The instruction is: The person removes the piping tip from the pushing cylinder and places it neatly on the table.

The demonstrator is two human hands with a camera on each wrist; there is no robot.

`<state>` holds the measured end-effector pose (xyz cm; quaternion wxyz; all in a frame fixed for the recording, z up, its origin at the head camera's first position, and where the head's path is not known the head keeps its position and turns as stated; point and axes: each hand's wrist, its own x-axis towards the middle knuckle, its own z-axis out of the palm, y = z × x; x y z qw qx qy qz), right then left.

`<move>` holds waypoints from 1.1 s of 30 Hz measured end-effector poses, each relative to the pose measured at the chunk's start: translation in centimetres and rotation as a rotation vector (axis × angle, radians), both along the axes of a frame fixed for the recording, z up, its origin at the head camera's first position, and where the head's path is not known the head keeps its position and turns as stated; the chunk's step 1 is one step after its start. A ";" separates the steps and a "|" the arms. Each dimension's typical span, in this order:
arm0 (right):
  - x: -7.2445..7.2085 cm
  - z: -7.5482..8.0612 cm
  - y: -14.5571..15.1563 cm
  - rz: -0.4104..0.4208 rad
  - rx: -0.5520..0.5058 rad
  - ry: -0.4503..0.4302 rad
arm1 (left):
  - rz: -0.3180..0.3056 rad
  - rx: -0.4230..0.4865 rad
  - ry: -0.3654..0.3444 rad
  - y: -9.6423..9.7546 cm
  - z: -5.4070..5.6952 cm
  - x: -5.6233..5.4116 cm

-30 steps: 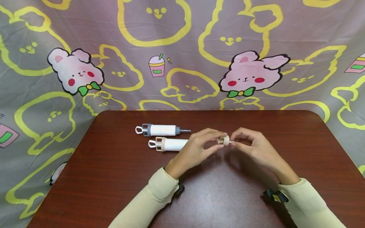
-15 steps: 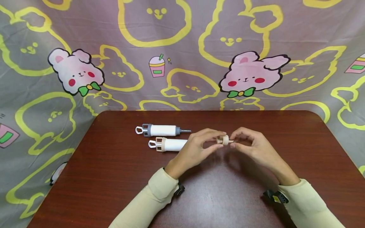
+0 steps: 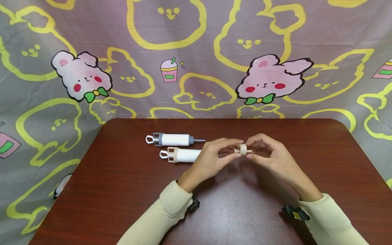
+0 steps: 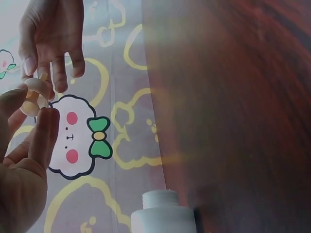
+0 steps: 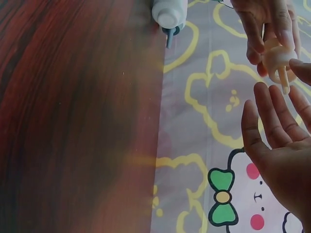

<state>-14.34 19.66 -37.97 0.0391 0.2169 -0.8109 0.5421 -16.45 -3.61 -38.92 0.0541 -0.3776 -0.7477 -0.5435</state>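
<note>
Left hand (image 3: 211, 156) pinches the nozzle (image 3: 243, 149) above the table (image 3: 226, 217), presumably leaving its stem (image 3: 249, 151) free toward the right hand (image 3: 280, 161), whose thumb and fingers stand parted; I cannot confirm contact. Left-wrist view exposes a bare neck (image 4: 160, 199) on the near tube (image 3: 187, 155), hidden in the head view.

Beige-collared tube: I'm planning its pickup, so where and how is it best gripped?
Probably by the middle of its white barrel, from above, closing across its width. The barrel is broad and straight, lying on its side on the table; the gray-collared tube close along its far side crowds that approach. This leaves the threaded neck clear.
</note>
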 end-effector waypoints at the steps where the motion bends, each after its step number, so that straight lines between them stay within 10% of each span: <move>1: 0.0 0.0 0.0 0.001 -0.002 0.004 | 0.001 0.007 -0.022 0.1 0.0 0.0; 21: -0.1 -0.1 -0.2 -0.009 -0.032 0.017 | 0.047 0.093 -0.319 1.1 0.7 0.2; 33: 0.0 0.1 -0.4 0.007 -0.066 0.020 | 0.048 0.094 -0.354 1.2 0.9 0.2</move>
